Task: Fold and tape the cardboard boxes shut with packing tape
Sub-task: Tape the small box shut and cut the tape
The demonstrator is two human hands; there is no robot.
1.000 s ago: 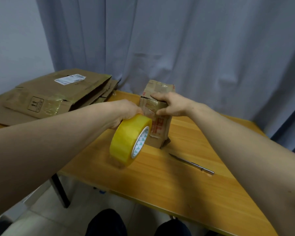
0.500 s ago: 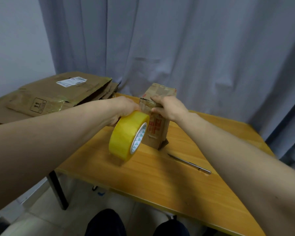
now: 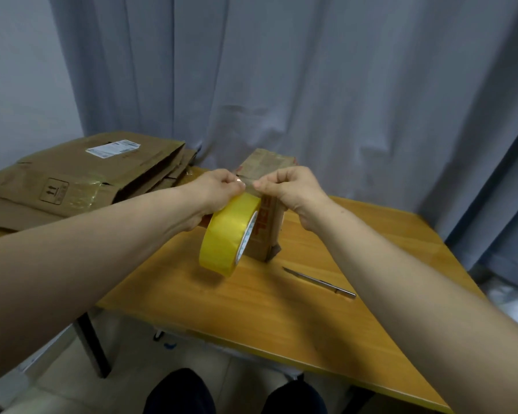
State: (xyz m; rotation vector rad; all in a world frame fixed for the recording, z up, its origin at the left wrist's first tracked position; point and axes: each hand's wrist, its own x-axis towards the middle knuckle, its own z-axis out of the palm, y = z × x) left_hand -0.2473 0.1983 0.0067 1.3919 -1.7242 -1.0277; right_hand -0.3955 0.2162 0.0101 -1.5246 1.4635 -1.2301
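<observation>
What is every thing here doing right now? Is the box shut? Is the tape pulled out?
Small box: standing upright on the table, top flaps down.
Tape roll: on edge, with a short strip pulled out.
Left hand: pinching the strip by the roll.
Right hand: pinching the strip's other end.
Flattened boxes: stacked flat, not folded up.
Knife: lying on the table, untouched.

Framed up-arrows sign on flattened carton, white label unreadable, red print on small box, seemingly illegible too

The tape roll hides part of the box; flattened cardboard is cut off left.
</observation>
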